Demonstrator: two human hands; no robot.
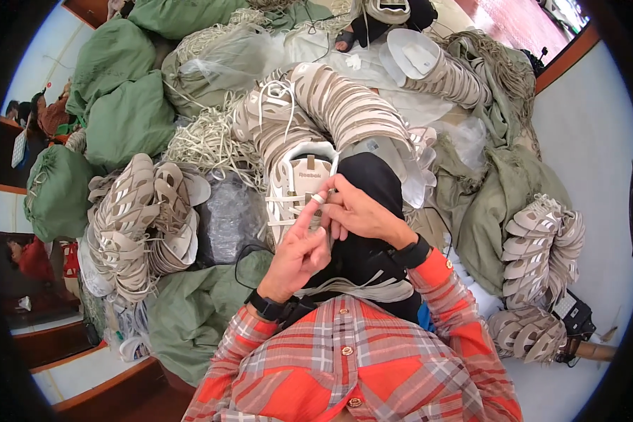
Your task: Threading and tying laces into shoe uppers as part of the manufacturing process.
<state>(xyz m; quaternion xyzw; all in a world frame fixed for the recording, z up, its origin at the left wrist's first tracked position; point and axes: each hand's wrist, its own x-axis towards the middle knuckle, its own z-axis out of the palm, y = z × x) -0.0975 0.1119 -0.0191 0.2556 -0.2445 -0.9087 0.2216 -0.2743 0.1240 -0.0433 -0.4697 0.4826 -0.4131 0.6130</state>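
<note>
My left hand [299,257] points its index finger up and away, its thumb and other fingers loosely curled, with nothing visible in it. A white finger wrap [318,199] goes round that index finger near its tip. My right hand [362,211] is closed at the wrapped fingertip, its finger and thumb pinching there. Just beyond and partly under both hands lies a beige and white shoe upper [308,172], with white lace crossing its lower eyelets. Its near end is hidden by my hands. More pale laces [362,290] lie across my lap.
Long curved stacks of shoe uppers [352,105] lie just beyond. Another stack [123,225] is at left, more [541,243] at right. Loose laces [214,144] heap at centre left. Green sacks [130,112] and a plastic-wrapped bundle [228,214] lie around. Someone's foot [344,40] shows at the top.
</note>
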